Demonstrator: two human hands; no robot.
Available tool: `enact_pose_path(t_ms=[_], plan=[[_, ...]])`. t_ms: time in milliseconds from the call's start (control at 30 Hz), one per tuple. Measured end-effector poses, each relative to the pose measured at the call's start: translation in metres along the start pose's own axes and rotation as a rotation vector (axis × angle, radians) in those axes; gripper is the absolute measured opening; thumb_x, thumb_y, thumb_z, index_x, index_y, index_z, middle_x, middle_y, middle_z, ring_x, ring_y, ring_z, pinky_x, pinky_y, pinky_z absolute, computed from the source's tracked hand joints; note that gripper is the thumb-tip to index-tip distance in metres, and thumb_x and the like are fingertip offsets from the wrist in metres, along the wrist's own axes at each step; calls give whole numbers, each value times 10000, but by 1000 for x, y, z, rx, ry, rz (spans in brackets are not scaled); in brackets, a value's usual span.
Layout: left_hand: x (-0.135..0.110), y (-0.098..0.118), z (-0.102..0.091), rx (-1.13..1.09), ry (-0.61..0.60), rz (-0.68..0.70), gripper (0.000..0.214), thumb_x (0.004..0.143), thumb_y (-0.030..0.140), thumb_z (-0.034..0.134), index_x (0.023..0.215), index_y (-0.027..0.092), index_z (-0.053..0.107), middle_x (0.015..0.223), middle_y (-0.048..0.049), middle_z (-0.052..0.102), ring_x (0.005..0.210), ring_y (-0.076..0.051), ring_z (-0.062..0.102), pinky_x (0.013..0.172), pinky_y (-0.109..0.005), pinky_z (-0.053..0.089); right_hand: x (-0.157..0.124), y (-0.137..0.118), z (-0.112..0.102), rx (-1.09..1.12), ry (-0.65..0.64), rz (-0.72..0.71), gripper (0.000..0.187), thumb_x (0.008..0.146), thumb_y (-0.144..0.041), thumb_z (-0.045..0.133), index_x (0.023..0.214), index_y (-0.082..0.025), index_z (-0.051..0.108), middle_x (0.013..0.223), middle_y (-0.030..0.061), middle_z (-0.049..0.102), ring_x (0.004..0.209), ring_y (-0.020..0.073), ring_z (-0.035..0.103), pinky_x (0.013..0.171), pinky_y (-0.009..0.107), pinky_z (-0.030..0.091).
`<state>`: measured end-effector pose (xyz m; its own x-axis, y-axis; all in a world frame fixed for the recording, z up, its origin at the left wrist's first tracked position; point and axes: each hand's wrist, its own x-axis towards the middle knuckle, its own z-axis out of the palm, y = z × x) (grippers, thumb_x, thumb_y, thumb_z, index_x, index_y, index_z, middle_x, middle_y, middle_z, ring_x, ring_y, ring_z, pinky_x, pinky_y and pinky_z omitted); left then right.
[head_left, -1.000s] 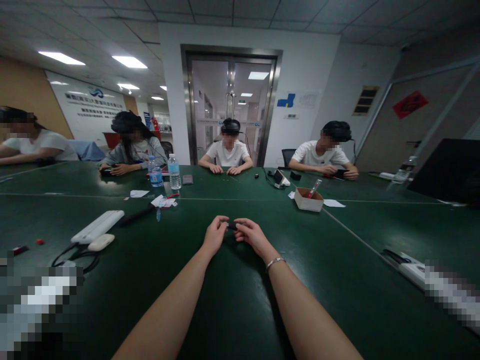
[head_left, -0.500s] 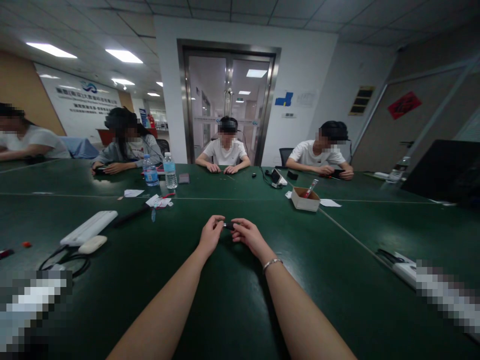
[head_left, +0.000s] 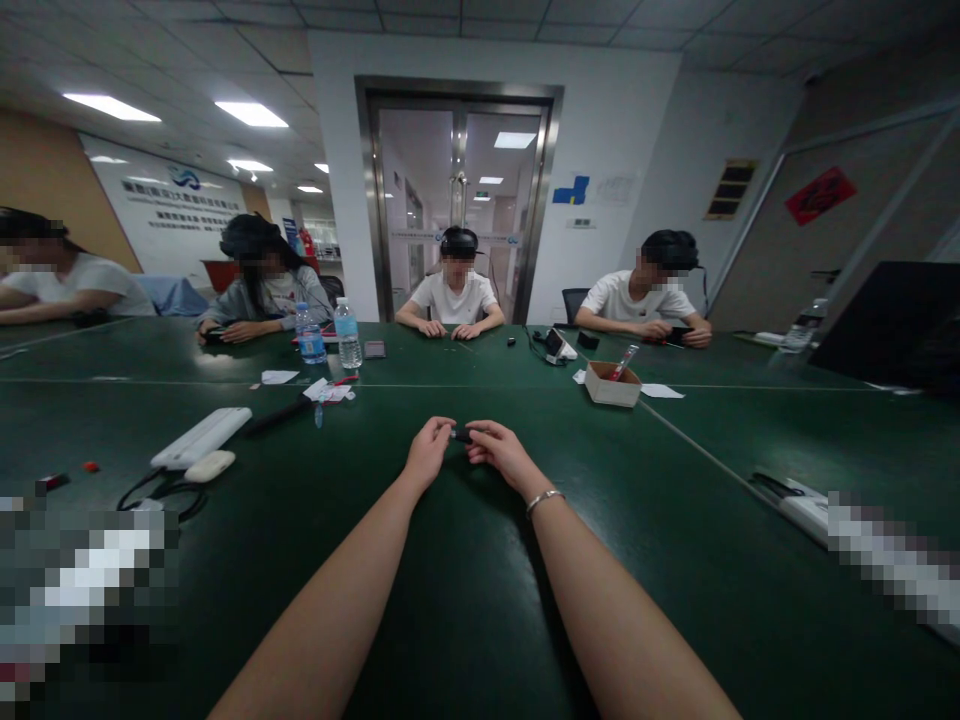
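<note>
Both my arms stretch forward over a dark green table (head_left: 465, 600). A small black object (head_left: 460, 435) is pinched between my two hands just above the tabletop. My left hand (head_left: 427, 452) has its fingers curled onto the object's left end. My right hand (head_left: 501, 452) grips the right end, and a thin silver bracelet (head_left: 544, 496) sits on that wrist. The object is too small to name.
A white power strip (head_left: 201, 438), a white oval device (head_left: 209, 466) and a black cable lie at left. Two water bottles (head_left: 330, 337) and paper scraps stand further back. An open cardboard box (head_left: 613, 383) sits right of centre. Several people work at the far side. A dark laptop (head_left: 892, 325) stands at right.
My hands keep the same pinch on the small black object. The view has shifted slightly, so the hands sit a little higher in the picture.
</note>
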<state>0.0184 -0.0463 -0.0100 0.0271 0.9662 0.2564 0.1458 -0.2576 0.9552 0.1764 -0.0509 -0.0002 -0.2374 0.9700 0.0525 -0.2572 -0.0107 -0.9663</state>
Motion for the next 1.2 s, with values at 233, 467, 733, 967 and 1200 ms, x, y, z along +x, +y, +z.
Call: enact_pose_path(t_ms=[233, 467, 733, 967, 1200], plan=[[1, -3, 2, -20, 5, 6, 261, 780, 319, 430, 932, 173, 584, 577, 28, 455, 491, -84, 417, 457, -183, 325, -1, 2, -1, -9, -4, -6, 165, 788, -136, 604, 952, -120, 595, 653, 31, 611, 511, 91, 582, 486, 174, 515], [4, 0, 1, -68, 109, -86, 245, 743, 236, 414, 919, 173, 571, 699, -4, 534, 535, -90, 458, 447, -181, 366, 20, -6, 11, -54, -17, 75, 148, 807, -186, 580, 949, -149, 598, 632, 5, 569, 514, 109, 584, 451, 212, 523], [11, -3, 1, -52, 136, -84, 218, 740, 239, 471, 927, 170, 560, 792, -30, 554, 609, -99, 506, 493, -185, 420, 30, 8, 5, 4, -23, 1, 228, 751, -249, 656, 927, -125, 581, 597, 8, 576, 489, 107, 581, 468, 204, 513], [10, -7, -1, 80, 130, 14, 267, 775, 385, 492, 943, 190, 561, 750, -20, 581, 614, -115, 532, 562, -223, 425, 27, 8, 1, -10, -42, -12, 271, 729, -253, 682, 947, -124, 586, 626, 10, 586, 513, 115, 597, 501, 226, 527], [9, -9, -3, 57, 103, 2, 266, 798, 362, 444, 956, 179, 555, 662, -3, 544, 566, -111, 510, 528, -214, 394, 23, 7, 2, 4, -36, -16, 215, 748, -198, 654, 940, -124, 591, 633, 13, 593, 506, 100, 590, 493, 199, 522]])
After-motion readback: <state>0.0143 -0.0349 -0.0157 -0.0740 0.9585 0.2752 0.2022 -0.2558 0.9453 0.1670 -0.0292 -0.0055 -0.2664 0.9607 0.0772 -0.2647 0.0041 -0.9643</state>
